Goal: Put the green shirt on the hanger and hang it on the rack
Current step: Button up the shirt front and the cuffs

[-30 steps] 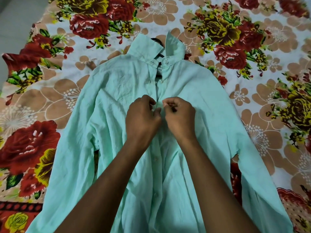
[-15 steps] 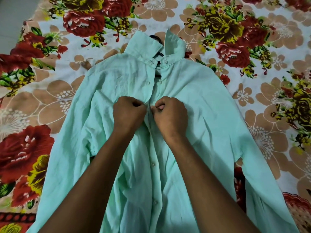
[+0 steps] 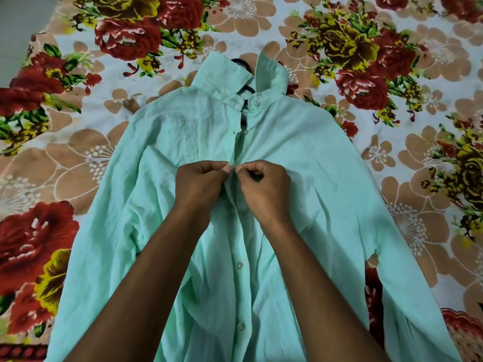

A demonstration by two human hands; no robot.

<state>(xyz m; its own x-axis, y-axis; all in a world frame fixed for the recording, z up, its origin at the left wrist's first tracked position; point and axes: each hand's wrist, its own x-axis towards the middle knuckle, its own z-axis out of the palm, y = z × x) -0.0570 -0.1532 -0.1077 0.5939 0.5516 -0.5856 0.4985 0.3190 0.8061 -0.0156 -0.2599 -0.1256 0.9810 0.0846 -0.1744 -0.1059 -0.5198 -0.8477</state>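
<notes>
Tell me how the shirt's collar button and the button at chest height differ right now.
The collar button lies bare and unfastened, the collar gaping over the black hanger; the chest-height button is hidden between the pinching left hand and right hand. The collar button is untouched; the chest one is being worked. Both sit on the green shirt.

A single head-worn wide-angle camera looks forward and steeply down from close above a bed covered by a floral-printed sheet [image 3: 392, 158]. The forearms enter from the bottom edge toward the centre, where a pale mint-green button-up cotton shirt [image 3: 326, 178] fills most of the frame.
</notes>
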